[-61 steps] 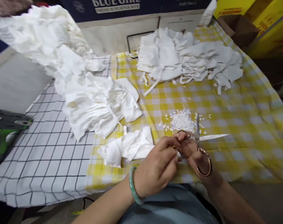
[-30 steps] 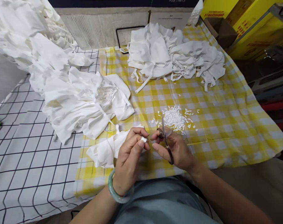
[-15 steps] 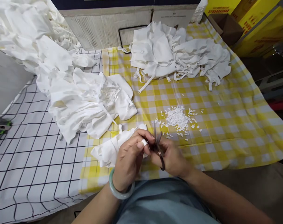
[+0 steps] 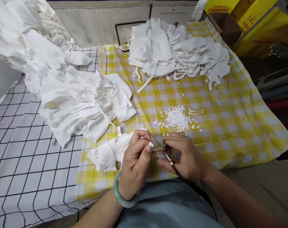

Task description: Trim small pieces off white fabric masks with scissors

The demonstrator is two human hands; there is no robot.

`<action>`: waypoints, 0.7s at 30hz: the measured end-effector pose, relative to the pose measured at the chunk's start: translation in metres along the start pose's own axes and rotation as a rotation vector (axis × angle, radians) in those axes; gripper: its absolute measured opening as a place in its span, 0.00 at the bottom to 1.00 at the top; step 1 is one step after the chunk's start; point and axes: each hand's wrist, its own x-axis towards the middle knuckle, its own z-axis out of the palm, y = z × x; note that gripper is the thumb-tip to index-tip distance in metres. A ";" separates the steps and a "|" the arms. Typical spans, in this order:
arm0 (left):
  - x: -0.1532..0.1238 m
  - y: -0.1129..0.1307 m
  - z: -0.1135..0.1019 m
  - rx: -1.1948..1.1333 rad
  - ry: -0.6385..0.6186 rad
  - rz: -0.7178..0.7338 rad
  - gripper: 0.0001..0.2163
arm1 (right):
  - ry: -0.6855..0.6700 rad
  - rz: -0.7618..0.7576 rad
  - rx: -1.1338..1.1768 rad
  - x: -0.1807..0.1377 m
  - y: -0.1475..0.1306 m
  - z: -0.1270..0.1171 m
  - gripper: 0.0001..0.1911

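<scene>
My left hand (image 4: 135,160), with a pale green bangle at the wrist, pinches the end of a white strap (image 4: 151,144) between thumb and fingers. A folded white garment (image 4: 110,152) lies partly behind that hand; whether the strap belongs to it is hidden. Around the handles of a pair of scissors (image 4: 168,157) are the fingers of my right hand (image 4: 189,155). The scissor blades are spread apart, one close to the strap end. Just beyond both hands lies a heap of small white cut pieces (image 4: 177,118).
A large heap of white garments (image 4: 79,101) spreads over the left side of the table. More white garments (image 4: 153,47) lie at the back, before a pale carton (image 4: 98,25). A yellow checked cloth (image 4: 229,126) covers the right side. Yellow boxes (image 4: 258,31) stand at the far right.
The scissors have opened wider and tilted, with their handles now lower right. My right hand has moved slightly right, and its fingers have spread. My left hand still pinches the strap. The view has shifted a little.
</scene>
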 end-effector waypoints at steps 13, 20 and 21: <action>0.001 0.003 -0.004 0.061 -0.153 0.084 0.14 | -0.016 -0.055 -0.062 0.005 0.001 0.001 0.20; 0.003 0.001 -0.002 0.024 -0.155 0.067 0.14 | 0.024 -0.073 -0.085 0.003 0.002 0.002 0.20; 0.003 0.001 -0.002 0.011 -0.152 0.057 0.14 | 0.032 -0.072 -0.092 0.002 0.003 0.002 0.20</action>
